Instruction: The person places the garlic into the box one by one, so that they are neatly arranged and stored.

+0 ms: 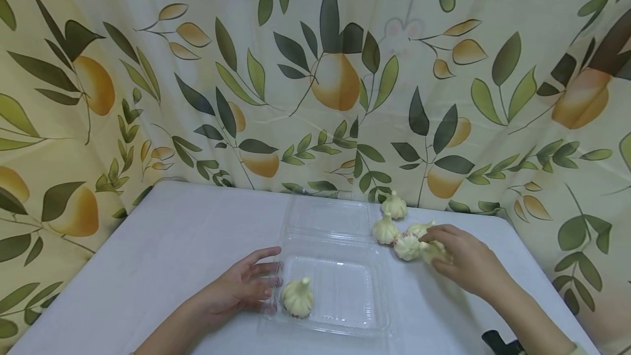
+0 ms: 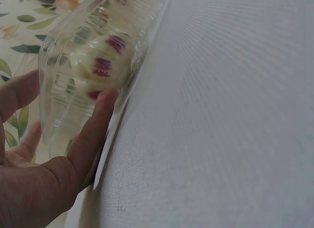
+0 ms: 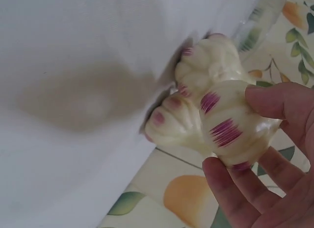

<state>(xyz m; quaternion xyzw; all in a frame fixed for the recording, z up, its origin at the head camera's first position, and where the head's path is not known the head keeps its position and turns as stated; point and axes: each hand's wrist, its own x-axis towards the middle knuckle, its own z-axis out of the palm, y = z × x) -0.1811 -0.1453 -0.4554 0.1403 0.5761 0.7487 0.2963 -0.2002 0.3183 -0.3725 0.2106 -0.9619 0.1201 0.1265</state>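
Observation:
In the head view my right hand (image 1: 465,262) reaches to the group of garlic bulbs right of a clear plastic container. Its thumb and fingers pinch one garlic bulb (image 3: 235,127), cream with purple streaks, raised off the table in the right wrist view. Two other bulbs appear close behind it, one of them a ribbed garlic bulb (image 3: 208,63). My left hand (image 1: 241,286) is at the left side of the container (image 1: 377,295), fingers extended along its wall. Inside, at the left end, sits a single garlic bulb (image 1: 298,297). The left thumb (image 2: 93,127) rests against the clear wall beside that bulb.
The container's lid (image 1: 327,218) lies folded back toward the curtain (image 1: 305,119). Beside the lid stand loose bulbs, including a rear garlic bulb (image 1: 394,206) and a front garlic bulb (image 1: 407,246). A black object (image 1: 500,342) shows by the right forearm.

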